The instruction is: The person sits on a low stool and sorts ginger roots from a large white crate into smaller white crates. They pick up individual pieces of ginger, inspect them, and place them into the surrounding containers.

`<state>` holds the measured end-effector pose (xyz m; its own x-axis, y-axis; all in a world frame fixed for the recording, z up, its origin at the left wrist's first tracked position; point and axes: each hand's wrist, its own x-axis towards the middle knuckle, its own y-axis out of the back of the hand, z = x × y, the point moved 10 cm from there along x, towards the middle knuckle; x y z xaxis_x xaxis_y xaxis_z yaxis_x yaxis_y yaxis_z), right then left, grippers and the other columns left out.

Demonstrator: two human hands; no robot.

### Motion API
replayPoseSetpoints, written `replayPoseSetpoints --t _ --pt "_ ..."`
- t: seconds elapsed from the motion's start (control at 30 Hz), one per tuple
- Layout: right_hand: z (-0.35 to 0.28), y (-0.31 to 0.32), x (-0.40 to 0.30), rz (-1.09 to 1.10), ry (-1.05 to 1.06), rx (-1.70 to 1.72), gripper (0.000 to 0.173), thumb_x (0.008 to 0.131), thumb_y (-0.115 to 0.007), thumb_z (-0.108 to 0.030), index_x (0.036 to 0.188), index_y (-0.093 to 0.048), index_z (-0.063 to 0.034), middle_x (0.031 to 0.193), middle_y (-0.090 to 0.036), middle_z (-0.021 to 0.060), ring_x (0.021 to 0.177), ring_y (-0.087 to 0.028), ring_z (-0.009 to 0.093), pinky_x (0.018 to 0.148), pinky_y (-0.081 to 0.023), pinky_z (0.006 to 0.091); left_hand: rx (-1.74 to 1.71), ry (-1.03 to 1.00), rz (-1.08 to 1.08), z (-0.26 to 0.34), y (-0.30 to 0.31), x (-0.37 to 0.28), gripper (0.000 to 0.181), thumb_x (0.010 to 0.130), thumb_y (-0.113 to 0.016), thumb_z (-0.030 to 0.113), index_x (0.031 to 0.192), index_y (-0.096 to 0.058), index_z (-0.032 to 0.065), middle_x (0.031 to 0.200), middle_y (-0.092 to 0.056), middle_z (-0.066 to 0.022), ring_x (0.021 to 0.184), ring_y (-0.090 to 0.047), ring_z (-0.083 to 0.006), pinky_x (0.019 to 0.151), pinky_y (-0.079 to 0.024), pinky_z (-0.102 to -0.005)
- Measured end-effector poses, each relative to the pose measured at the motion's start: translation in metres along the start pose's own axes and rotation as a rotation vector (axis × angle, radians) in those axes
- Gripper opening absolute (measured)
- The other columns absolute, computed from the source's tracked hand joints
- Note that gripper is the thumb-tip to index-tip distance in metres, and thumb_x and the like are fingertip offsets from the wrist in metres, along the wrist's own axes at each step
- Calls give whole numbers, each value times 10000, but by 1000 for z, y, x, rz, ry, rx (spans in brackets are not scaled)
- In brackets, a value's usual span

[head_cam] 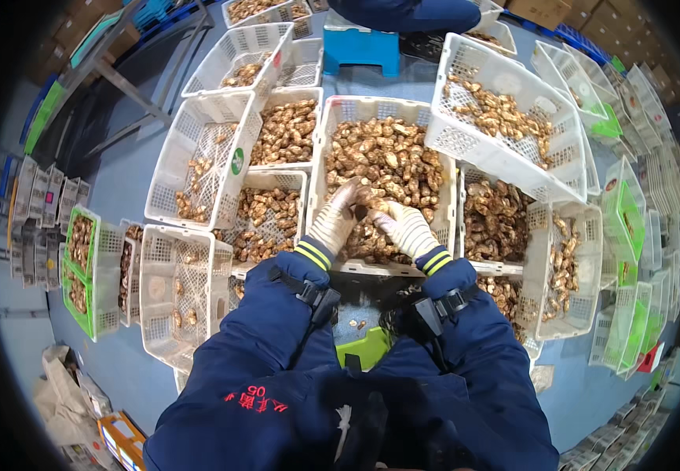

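Observation:
Both of my hands wear striped, pale work gloves and meet over a white plastic crate (449, 235) full of brown and cream mushrooms (384, 153). My left hand (340, 215) has its fingers bent at a small brown piece, probably a mushroom. My right hand (402, 226) holds its fingertips against a pale mushroom (380, 205), close to the left fingertips. The fingers partly hide both pieces, so their exact shape cannot be told. Below the hands, more mushrooms lie along the near side of the crate.
Crates of mushrooms flank this one: a half-filled crate (303, 203) at left, a darker-filled one (461, 235) at right. A tilted crate (508, 147) rests on top at upper right. A blue step stool (361, 50) and a seated person's leg (405, 13) are beyond.

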<state>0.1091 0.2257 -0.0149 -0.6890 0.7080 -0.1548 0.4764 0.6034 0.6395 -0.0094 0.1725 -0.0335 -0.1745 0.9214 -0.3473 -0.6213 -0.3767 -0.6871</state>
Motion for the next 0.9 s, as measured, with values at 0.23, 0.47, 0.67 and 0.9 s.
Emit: replayPoseSetpoints --t 0.23,0.47,0.67,0.9 --pt "-15 -19 -16 -267 -116 864 528 1009 -428 -511 1141 -607 -33 807 -631 23 685 -565 94 576 -464 227 -20 70 -69 -11 -11 -7 543 920 -649 226 1410 -445 112 1285 -579 -70 1123 -541 -182 934 -439 -326" --pt "-26 -22 -25 -279 -316 1064 554 963 -477 -577 1189 -584 -83 804 -654 34 600 -584 101 505 -471 221 19 142 -182 -16 -23 -13 437 922 -665 145 1326 -499 136 1168 -621 -29 1062 -616 -168 863 -535 -308" --pt "7 -47 -22 -239 -503 1239 610 929 -498 -623 1222 -562 -92 794 -654 40 605 -616 121 415 -455 223 169 68 -125 -16 -5 -5 588 910 -695 186 1415 -410 86 1220 -578 -34 1046 -598 -158 884 -515 -307" --pt "-17 -26 -17 -226 -261 1146 696 931 -445 -661 1326 -469 -88 906 -644 103 628 -599 120 419 -428 220 -28 120 -189 -12 -20 -10 549 916 -674 156 1407 -429 119 1238 -568 -52 1071 -590 -183 918 -505 -331"
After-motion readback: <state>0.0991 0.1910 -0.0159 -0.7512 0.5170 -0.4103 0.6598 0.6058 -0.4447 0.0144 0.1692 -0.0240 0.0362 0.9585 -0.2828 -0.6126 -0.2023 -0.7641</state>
